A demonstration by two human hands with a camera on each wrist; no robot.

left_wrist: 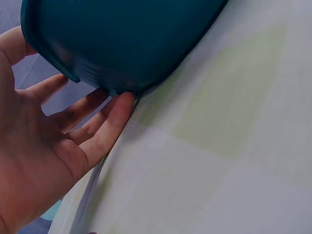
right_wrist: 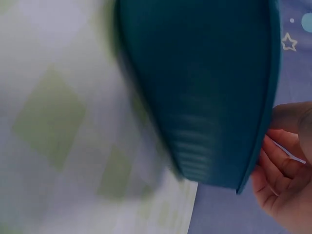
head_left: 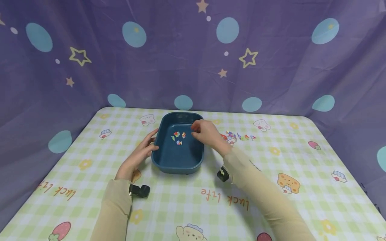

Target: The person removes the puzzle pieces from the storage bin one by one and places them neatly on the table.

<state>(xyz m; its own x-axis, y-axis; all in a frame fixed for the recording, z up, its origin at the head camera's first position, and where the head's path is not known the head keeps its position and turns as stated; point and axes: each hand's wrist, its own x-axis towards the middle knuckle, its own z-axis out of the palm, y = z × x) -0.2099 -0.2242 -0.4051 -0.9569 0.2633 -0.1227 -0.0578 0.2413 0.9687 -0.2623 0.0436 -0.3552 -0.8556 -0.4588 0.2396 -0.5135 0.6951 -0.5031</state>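
Note:
A dark teal plastic bin (head_left: 178,159) stands on the table, with several small multicoloured pieces (head_left: 179,143) lying on its floor. At its left side my left hand (head_left: 141,152) grips the wall: the thumb (left_wrist: 13,45) goes over the rim and the fingers (left_wrist: 114,117) touch the outside. My right hand (head_left: 208,134) is over the bin's right rim, fingers bent and fingertips above the inside. Whether a piece is between those fingertips is hidden; in the right wrist view the bin's wall (right_wrist: 204,97) partly covers the fingers (right_wrist: 280,168).
More small bright pieces (head_left: 245,137) lie in a rough row on the table, right of the bin and partly behind the right wrist. A green-and-white checked cloth (head_left: 169,207) with printed figures covers the table. Behind it hangs a purple curtain (head_left: 181,77).

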